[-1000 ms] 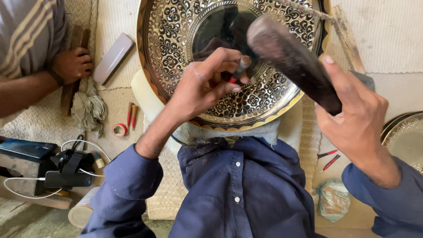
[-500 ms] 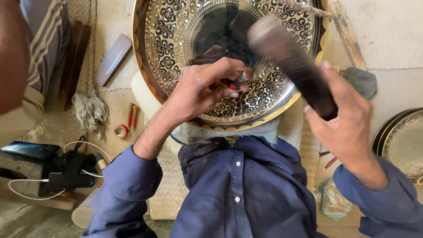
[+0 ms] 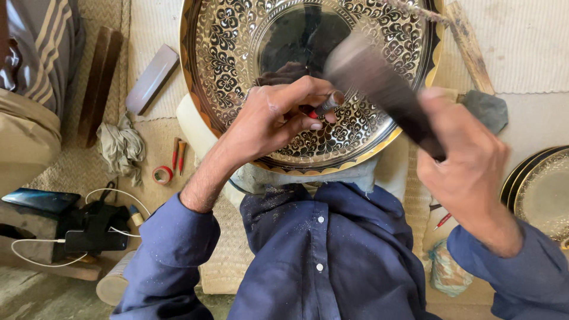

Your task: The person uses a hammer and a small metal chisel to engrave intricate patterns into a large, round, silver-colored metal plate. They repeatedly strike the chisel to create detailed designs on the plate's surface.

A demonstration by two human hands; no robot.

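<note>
brass engraved tray [image 3: 237, 77] under left hand [image 3: 278, 118], grip closed on chisel [image 3: 326, 105]; right hand [image 3: 468, 172] grips blurred hammer [image 3: 379, 89].

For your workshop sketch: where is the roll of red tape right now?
In the head view, the roll of red tape lies on the woven mat at left, beside two red-tipped tools, just below the crumpled rag.

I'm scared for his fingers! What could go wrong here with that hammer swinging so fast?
The blurred hammer in the right hand swings close to the left hand pinching the small chisel, so a miss might hit fingers. A slipped chisel could also scratch the patterned tray.
</note>
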